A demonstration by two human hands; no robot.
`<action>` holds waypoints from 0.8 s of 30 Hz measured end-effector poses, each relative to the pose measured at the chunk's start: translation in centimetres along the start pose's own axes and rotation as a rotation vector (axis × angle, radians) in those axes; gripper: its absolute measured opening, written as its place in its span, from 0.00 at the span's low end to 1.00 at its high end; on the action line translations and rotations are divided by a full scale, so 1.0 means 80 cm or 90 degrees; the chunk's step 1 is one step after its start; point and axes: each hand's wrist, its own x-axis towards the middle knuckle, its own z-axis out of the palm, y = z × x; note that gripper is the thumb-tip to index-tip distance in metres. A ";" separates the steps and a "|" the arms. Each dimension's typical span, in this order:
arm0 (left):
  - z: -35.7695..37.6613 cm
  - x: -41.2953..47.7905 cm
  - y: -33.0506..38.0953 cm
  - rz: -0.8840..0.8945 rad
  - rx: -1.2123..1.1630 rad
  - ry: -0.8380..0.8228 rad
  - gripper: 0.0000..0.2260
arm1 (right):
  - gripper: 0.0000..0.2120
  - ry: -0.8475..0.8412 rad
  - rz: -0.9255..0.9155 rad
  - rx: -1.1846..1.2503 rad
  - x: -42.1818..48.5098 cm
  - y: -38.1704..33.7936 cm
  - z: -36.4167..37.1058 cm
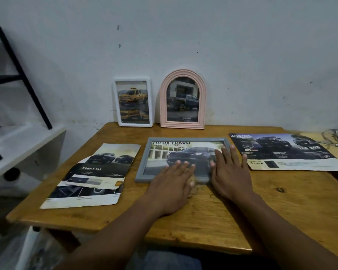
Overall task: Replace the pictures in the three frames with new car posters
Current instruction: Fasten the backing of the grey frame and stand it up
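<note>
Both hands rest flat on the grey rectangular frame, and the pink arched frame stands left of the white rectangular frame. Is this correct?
Not quite. The head view shows the pink arched frame right of the white rectangular frame. The left hand and right hand do rest flat on the grey rectangular frame.

A wooden table [222, 211] with a glossy, grained top fills the middle. A dark knot [280, 190] marks the right part of the table. Behind the table rises a pale wall [203, 36], scuffed and speckled with small dark spots, and dirtier just above the table's back edge. Left of the table stands a white shelf [27, 137] with a black round knob [12, 174] below its front edge. Black bars [18, 65] slant above that shelf. By the table's far right corner lies a tangle of cables [334, 137].
</note>
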 end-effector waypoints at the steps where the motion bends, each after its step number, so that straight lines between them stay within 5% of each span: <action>1: -0.001 -0.008 -0.014 -0.028 0.006 -0.003 0.26 | 0.39 -0.002 -0.001 -0.005 0.000 0.000 0.000; 10: -0.011 -0.034 -0.079 -0.167 -0.010 0.021 0.27 | 0.36 -0.061 -0.026 -0.054 0.004 0.001 -0.003; 15: -0.023 -0.006 -0.111 -0.263 -0.095 -0.060 0.29 | 0.39 -0.074 -0.051 -0.058 0.003 0.000 -0.006; 24: -0.029 0.083 -0.141 -0.293 -0.055 -0.110 0.30 | 0.40 -0.086 -0.067 -0.063 0.002 0.006 0.002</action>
